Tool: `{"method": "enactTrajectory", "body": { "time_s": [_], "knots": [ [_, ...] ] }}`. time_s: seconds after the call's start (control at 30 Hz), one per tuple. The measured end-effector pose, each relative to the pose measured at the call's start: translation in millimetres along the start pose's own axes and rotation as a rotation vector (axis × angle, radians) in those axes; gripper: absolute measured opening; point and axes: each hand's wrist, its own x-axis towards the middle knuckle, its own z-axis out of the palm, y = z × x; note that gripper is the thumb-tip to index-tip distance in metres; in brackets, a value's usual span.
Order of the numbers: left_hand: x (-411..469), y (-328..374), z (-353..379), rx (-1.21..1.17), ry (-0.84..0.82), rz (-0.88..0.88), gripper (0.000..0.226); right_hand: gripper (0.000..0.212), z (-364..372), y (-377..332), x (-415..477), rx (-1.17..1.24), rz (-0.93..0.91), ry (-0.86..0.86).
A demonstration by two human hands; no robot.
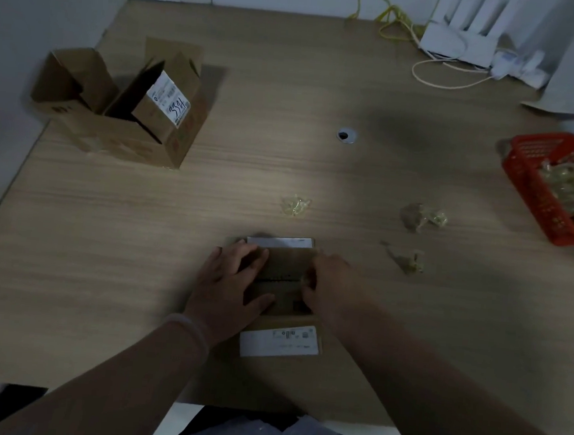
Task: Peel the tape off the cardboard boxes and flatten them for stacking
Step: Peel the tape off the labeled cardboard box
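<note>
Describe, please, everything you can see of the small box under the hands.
The box is small, brown cardboard, lying on the table near its front edge. Its top flaps are closed, with a dark seam across the middle. One white printed label is on its near side; a second label shows at the far edge. The left hand rests flat on its left part. The right hand curls its fingers at the seam's right end; what they pinch is unclear.

On your wooden table [316,171] a small cardboard box [283,265] lies near the front edge. An open carton [130,143] stands at the far left. Three crumpled tape wads [295,206] lie in the middle. A red basket [535,188] stands at the right edge, and a white router [457,42] at the back.
</note>
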Motion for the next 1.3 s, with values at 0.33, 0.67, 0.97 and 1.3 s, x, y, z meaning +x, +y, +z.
{"method": "enactTrajectory", "body": {
  "time_s": [0.33,0.67,0.97,1.3],
  "knots": [
    [-3,3,-4,-0.034,0.014,0.018,0.074,0.026,-14,48,-3,0.180,0.096,0.271],
    [-1,1,0,-0.026,0.038,0.027,0.075,0.019,16,55,-13,0.121,-0.151,0.251],
    [-1,0,-1,0.000,0.017,0.028,0.074,0.041,16,69,-2,0.963,0.318,0.033],
    [-1,4,-4,-0.013,0.031,0.032,0.074,0.015,9,60,8,0.819,0.202,-0.009]
  ]
}}
